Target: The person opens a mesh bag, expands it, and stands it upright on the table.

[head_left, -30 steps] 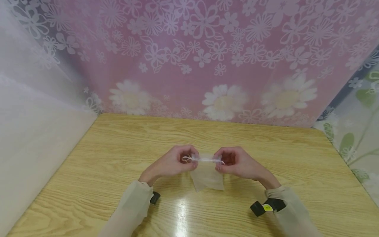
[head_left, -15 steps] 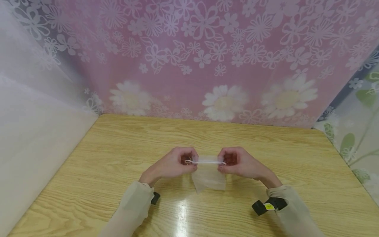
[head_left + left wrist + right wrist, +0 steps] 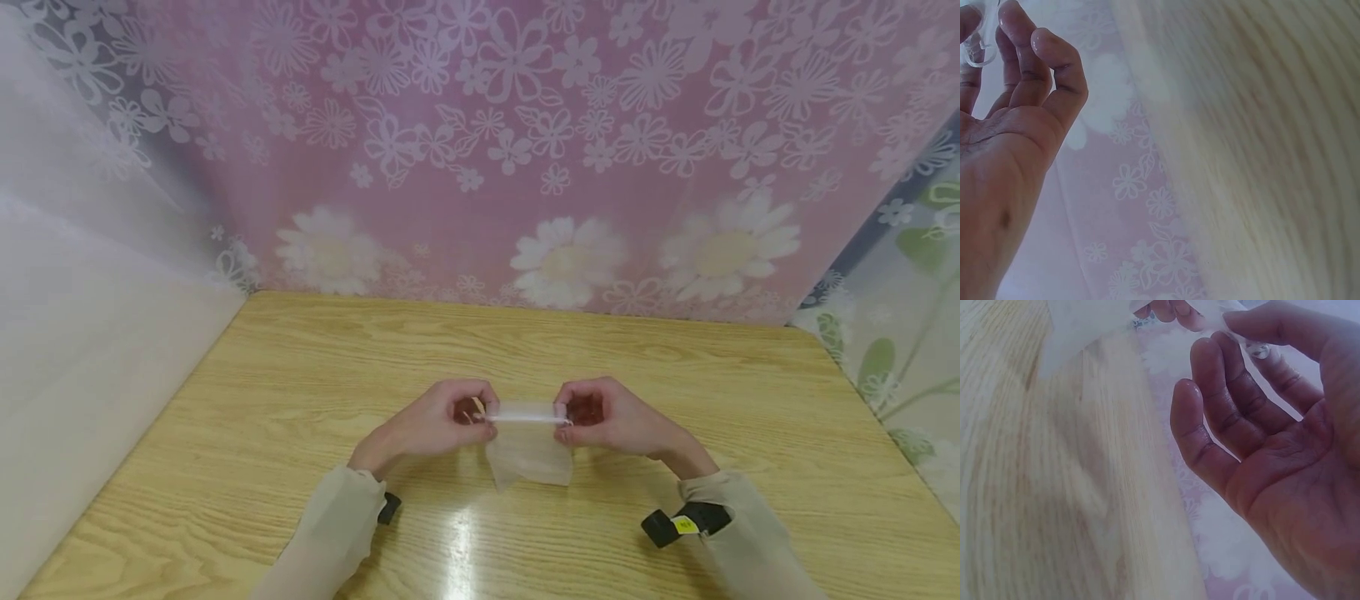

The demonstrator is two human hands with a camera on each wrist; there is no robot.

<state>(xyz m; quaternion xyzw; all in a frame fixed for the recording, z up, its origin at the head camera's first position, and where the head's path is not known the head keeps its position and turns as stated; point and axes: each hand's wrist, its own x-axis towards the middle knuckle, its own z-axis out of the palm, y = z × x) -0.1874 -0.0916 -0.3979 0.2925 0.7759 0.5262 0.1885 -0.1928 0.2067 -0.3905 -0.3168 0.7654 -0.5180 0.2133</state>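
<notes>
A small, see-through whitish drawstring pouch point(image 3: 528, 458) hangs between the two hands over the table, its lower edge uneven. Across its upper part runs a white band point(image 3: 528, 418), and a bit of white cord point(image 3: 477, 416) sticks out on the left. My left hand point(image 3: 438, 417) pinches the left upper corner between thumb and fingertips. The right upper corner is pinched the same way by my right hand point(image 3: 622, 421). In the left wrist view a clear cord loop point(image 3: 984, 61) hangs by the fingers; the right wrist view shows part of the pouch point(image 3: 1085, 334).
A wood-grain table point(image 3: 300, 350) lies beneath the hands. Behind it hangs a pink flowered curtain point(image 3: 450, 192), with pale sheeting point(image 3: 112, 333) at the left and a leaf-patterned cloth point(image 3: 900, 333) at the right. Black wrist bands point(image 3: 705, 517) sit at the sleeves.
The hands have spread a little apart, widening the pouch's top between them, and have come slightly lower in view. Less of the cord loop shows at the left.
</notes>
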